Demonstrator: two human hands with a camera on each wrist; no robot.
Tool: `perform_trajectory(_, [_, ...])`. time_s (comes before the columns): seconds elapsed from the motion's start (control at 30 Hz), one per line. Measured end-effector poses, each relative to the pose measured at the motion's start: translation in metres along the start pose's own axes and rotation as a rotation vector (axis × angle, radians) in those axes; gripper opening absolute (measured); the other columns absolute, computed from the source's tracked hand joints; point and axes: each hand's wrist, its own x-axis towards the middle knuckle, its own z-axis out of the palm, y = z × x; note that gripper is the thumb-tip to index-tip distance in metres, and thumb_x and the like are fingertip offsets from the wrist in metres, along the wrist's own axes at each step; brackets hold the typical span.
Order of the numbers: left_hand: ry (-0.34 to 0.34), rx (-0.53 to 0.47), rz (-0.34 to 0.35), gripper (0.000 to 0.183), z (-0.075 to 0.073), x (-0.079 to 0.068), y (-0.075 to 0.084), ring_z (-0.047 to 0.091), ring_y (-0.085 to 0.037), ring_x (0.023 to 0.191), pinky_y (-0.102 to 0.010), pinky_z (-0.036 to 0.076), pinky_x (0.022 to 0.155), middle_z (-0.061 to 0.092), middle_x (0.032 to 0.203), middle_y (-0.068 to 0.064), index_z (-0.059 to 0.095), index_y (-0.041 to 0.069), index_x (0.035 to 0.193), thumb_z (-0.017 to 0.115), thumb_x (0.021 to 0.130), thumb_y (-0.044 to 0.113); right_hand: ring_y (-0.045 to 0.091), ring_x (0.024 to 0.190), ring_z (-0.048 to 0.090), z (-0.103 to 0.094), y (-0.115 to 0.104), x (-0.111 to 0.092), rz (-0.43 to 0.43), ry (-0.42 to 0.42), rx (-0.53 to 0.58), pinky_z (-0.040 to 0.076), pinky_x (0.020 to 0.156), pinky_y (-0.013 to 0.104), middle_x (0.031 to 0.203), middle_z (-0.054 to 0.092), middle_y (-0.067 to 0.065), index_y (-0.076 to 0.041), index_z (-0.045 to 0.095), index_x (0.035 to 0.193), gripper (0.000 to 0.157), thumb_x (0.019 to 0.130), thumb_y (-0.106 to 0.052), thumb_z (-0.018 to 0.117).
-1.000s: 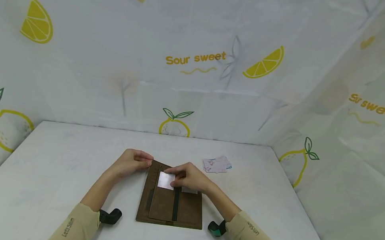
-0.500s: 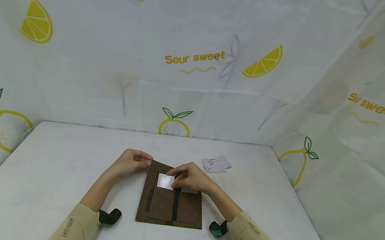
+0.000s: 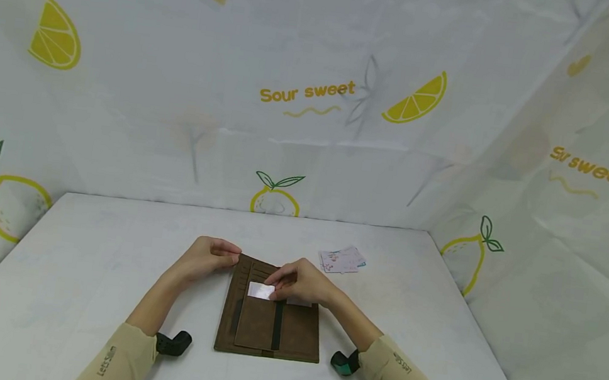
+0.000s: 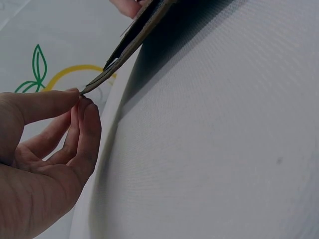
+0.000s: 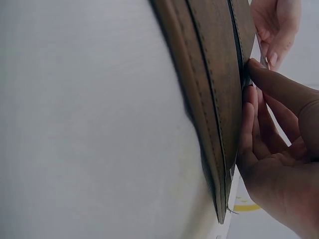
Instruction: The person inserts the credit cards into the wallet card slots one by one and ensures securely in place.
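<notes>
A brown leather wallet [image 3: 298,336] lies opened out on the table, with a narrower inner flap of card slots and a dark band. My left hand [image 3: 208,259] pinches its upper left corner between thumb and fingers; in the left wrist view that corner is lifted. With thumb and fingers, my right hand [image 3: 301,280] pinches the right side of a shiny white card [image 3: 260,290], whose lower part is tucked in a slot of the flap. A second pale card [image 3: 299,302] shows below the right hand, partly covered by it.
A small pile of printed cards [image 3: 341,261] lies on the white table [image 3: 402,367], beyond the wallet to the right. A lemon-print cloth [image 3: 309,152] hangs behind the table and along its sides. Black devices [image 3: 174,343] sit at both wrists.
The white card has slid down into its slot, so a shorter strip of it shows. My right hand has shifted slightly down with it. The left hand stays at the wallet's corner.
</notes>
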Motion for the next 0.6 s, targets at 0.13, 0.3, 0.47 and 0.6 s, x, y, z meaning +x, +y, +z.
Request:
perform_trajectory(0.13, [0.002, -0.003, -0.007, 0.03, 0.0005, 0.0004, -0.0002, 0.07, -0.009, 0.099, -0.03, 0.059, 0.088, 0.08, 0.117, -0.015, 0.075, -0.004, 0.125, 0.075, 0.103, 0.016, 0.003, 0.082, 0.065, -0.0006, 0.0, 0.0011, -0.017, -0.016, -0.011, 0.056, 0.075, 0.015, 0.097, 0.08, 0.01, -0.001, 0.083, 0.112, 0.022, 0.09, -0.003, 0.086])
perform_trajectory(0.3, [0.003, 0.001, 0.002, 0.03, 0.0002, -0.0014, 0.0003, 0.07, -0.008, 0.098, -0.03, 0.059, 0.088, 0.081, 0.117, -0.016, 0.075, -0.004, 0.125, 0.076, 0.102, 0.016, 0.002, 0.08, 0.063, -0.0011, -0.0005, 0.0015, -0.047, -0.037, -0.046, 0.054, 0.074, 0.016, 0.095, 0.08, 0.009, -0.003, 0.085, 0.109, 0.017, 0.092, -0.006, 0.085])
perform_trajectory(0.47, [0.005, -0.003, -0.01, 0.029, 0.001, -0.0003, -0.0002, 0.07, -0.007, 0.097, -0.027, 0.058, 0.086, 0.081, 0.116, -0.013, 0.076, -0.002, 0.124, 0.076, 0.102, 0.016, 0.002, 0.079, 0.064, -0.0008, -0.0008, 0.0004, -0.058, -0.044, -0.056, 0.054, 0.074, 0.016, 0.096, 0.081, 0.01, -0.003, 0.086, 0.107, 0.014, 0.093, -0.006, 0.084])
perform_trajectory(0.6, [0.002, -0.002, -0.014, 0.028, 0.0015, 0.0002, 0.0, 0.069, -0.008, 0.097, -0.026, 0.056, 0.086, 0.081, 0.116, -0.013, 0.076, -0.002, 0.124, 0.076, 0.102, 0.017, 0.002, 0.079, 0.064, -0.0011, -0.0007, -0.0004, -0.065, -0.047, -0.057, 0.054, 0.073, 0.017, 0.097, 0.081, 0.011, -0.003, 0.086, 0.107, 0.014, 0.093, -0.006, 0.083])
